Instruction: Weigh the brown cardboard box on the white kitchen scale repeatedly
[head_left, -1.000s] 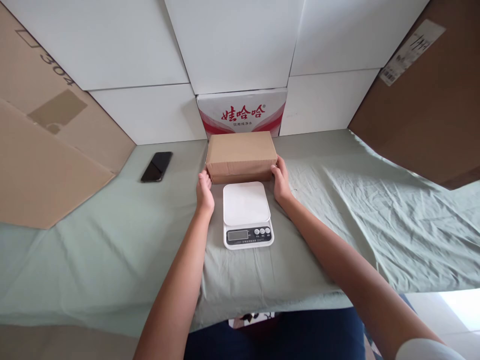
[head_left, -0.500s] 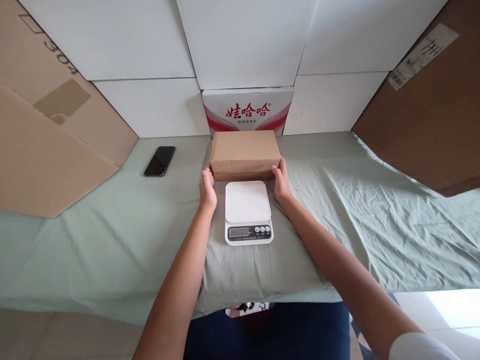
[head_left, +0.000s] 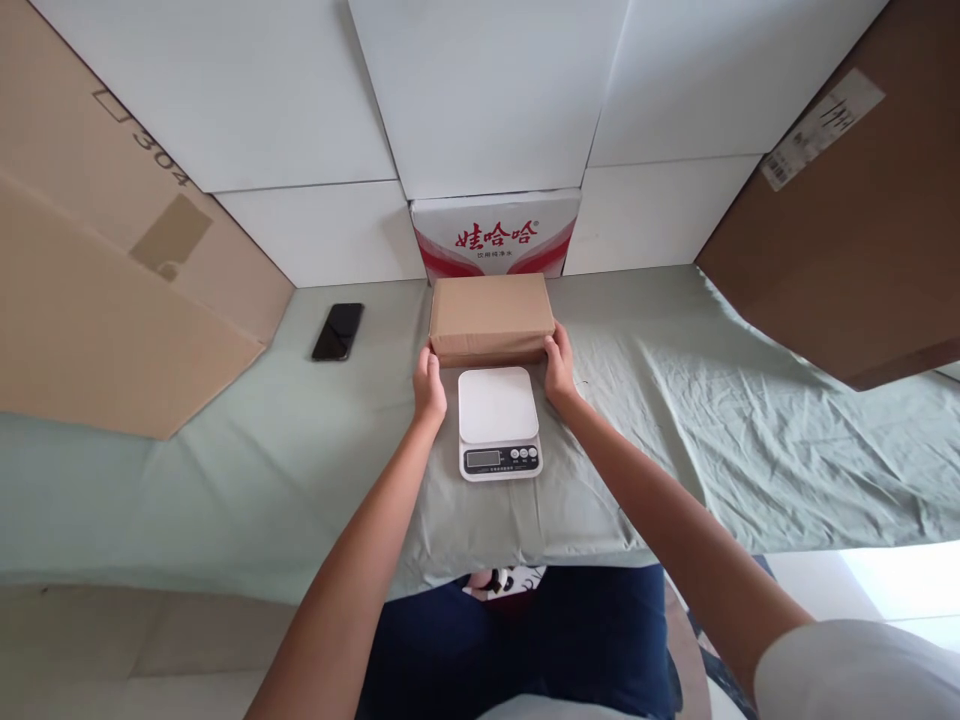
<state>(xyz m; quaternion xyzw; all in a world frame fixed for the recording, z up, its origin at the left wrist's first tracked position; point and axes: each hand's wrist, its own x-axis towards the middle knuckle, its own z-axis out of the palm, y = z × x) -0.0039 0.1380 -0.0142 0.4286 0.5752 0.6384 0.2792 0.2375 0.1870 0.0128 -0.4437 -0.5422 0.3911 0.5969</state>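
- Single view: head-worn camera, looking forward and down over the table (head_left: 225, 470) from the person's seat.
- Faces 12 o'clock toward the white wall (head_left: 480, 90); arms enter from 6 o'clock.
- Range: arm's length; scale (head_left: 499, 420) near frame centre.
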